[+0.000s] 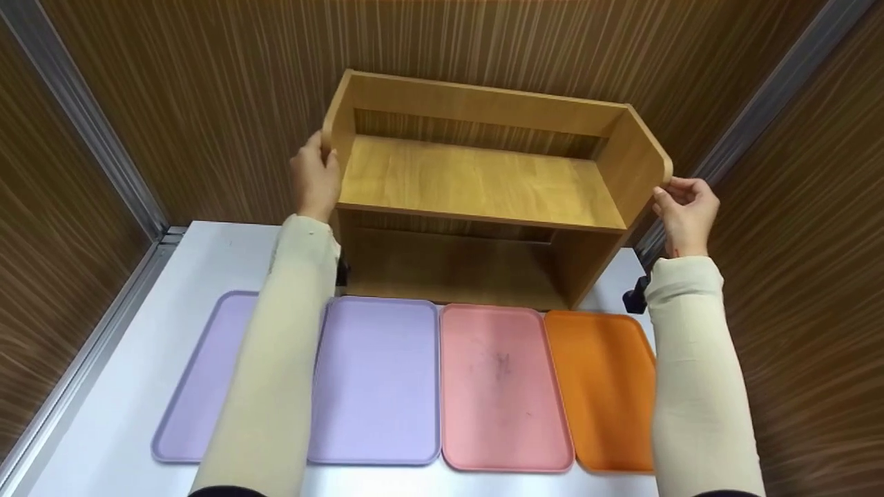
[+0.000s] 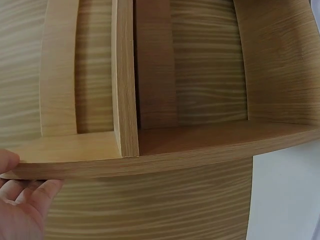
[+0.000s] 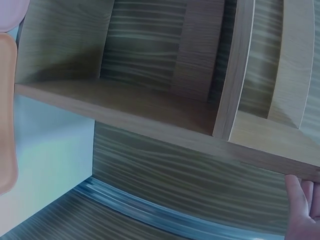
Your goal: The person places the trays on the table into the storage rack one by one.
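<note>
A two-level wooden shelf (image 1: 476, 183) stands at the back of the white table, slightly turned. My left hand (image 1: 316, 178) grips the front edge of its left side panel; in the left wrist view the left hand (image 2: 25, 205) has its thumb on the inner face and fingers on the outer face. On the other side, my right hand (image 1: 689, 214) pinches the rounded front edge of the right side panel. The right wrist view catches only part of the right hand (image 3: 304, 207), its fingers against the panel's outer face. Both shelf levels hold nothing visible.
Before the shelf, a row of trays lies on the white table (image 1: 117, 386): a purple tray (image 1: 200, 393) partly behind my left sleeve, another purple tray (image 1: 380, 383), a pink tray (image 1: 507, 390) and an orange tray (image 1: 604, 390). Wood-patterned walls (image 1: 207, 83) close in three sides.
</note>
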A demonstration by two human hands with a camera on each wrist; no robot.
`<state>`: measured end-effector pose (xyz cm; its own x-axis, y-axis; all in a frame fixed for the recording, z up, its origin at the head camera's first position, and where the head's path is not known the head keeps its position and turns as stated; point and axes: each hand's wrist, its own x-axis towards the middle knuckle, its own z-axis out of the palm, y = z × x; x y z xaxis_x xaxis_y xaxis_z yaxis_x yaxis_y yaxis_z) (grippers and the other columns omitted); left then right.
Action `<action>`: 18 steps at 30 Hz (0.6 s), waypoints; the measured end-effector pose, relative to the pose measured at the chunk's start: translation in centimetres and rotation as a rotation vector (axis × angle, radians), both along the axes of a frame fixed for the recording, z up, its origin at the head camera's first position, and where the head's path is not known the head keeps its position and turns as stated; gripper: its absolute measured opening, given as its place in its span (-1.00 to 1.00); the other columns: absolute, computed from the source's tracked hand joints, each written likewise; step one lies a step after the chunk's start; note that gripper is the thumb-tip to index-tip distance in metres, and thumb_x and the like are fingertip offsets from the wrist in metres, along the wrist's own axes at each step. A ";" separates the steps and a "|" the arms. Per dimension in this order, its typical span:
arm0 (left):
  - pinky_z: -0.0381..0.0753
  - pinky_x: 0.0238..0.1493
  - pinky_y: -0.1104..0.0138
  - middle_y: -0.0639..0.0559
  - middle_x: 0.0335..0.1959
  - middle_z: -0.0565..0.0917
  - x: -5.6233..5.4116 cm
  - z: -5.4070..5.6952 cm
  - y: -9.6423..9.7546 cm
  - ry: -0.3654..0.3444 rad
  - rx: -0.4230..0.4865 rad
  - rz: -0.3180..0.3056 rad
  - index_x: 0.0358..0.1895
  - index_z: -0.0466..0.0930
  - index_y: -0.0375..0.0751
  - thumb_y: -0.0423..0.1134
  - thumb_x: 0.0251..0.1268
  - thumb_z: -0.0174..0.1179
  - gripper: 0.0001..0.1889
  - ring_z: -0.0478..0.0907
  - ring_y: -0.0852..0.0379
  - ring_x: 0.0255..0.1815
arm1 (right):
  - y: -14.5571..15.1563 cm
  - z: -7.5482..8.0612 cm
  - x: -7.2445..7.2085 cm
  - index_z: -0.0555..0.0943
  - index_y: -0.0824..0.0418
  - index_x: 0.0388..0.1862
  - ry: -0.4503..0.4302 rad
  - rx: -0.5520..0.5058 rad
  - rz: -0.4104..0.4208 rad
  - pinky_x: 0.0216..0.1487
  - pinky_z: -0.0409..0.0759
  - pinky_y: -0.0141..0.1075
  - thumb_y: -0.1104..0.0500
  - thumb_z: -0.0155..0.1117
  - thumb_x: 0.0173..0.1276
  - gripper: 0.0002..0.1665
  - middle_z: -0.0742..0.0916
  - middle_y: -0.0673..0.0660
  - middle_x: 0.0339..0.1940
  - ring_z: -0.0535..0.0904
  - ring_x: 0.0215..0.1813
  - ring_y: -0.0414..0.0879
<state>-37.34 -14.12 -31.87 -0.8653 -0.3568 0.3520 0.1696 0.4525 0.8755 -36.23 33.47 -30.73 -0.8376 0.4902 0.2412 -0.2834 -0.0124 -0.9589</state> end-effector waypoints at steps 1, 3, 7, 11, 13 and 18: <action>0.51 0.05 0.23 -0.25 0.02 0.60 0.1 0.0 -0.2 -0.001 0.001 0.003 0.09 0.49 -0.39 -0.44 0.40 -0.04 -0.73 0.52 -0.03 0.04 | -0.2 0.1 0.1 0.52 0.28 -0.33 0.001 0.013 0.000 -0.48 0.56 -0.51 0.54 0.21 0.13 -0.78 0.61 0.07 -0.39 0.52 -0.36 -0.19; 0.52 0.04 0.22 -0.26 0.02 0.60 0.1 0.0 -0.7 0.000 -0.004 0.014 0.08 0.50 -0.39 -0.44 0.40 -0.05 -0.73 0.52 -0.02 0.01 | -0.7 0.1 0.1 0.52 0.29 -0.34 0.002 0.036 -0.004 -0.47 0.57 -0.52 0.53 0.23 0.13 -0.79 0.61 0.07 -0.40 0.53 -0.37 -0.20; 0.52 -0.01 0.22 -0.25 0.00 0.61 0.1 0.1 -1.5 0.005 0.001 0.019 0.05 0.51 -0.39 -0.44 0.40 -0.05 -0.75 0.52 0.00 -0.03 | -1.4 0.2 -0.2 0.54 0.28 -0.35 -0.007 0.102 -0.039 -0.50 0.56 -0.55 0.50 0.27 0.13 -0.81 0.61 0.06 -0.42 0.55 -0.40 -0.23; 0.51 -0.03 0.23 -0.22 0.00 0.61 0.2 0.1 -2.1 0.004 -0.006 0.022 0.04 0.51 -0.37 -0.43 0.40 -0.04 -0.76 0.51 0.03 -0.05 | -2.0 0.1 -0.4 0.55 0.24 -0.38 -0.030 0.167 -0.088 -0.52 0.54 -0.57 0.47 0.28 0.15 -0.82 0.61 0.02 -0.45 0.54 -0.43 -0.26; 0.51 0.00 0.23 -0.21 0.03 0.60 0.3 0.1 -2.4 0.001 -0.001 0.015 0.09 0.50 -0.35 -0.42 0.41 -0.04 -0.73 0.52 0.03 -0.01 | -2.3 0.1 -0.5 0.55 0.22 -0.41 -0.029 0.181 -0.105 -0.53 0.53 -0.58 0.47 0.29 0.14 -0.82 0.61 0.01 -0.47 0.54 -0.46 -0.27; 0.51 0.10 0.23 -0.20 0.14 0.55 0.7 0.1 -3.4 -0.011 0.035 0.002 0.20 0.46 -0.32 -0.42 0.42 -0.06 -0.66 0.50 0.02 0.12 | -3.2 -0.1 -0.8 0.56 0.24 -0.42 -0.007 0.198 -0.106 -0.55 0.53 -0.55 0.47 0.29 0.12 -0.83 0.63 -0.01 -0.50 0.54 -0.50 -0.28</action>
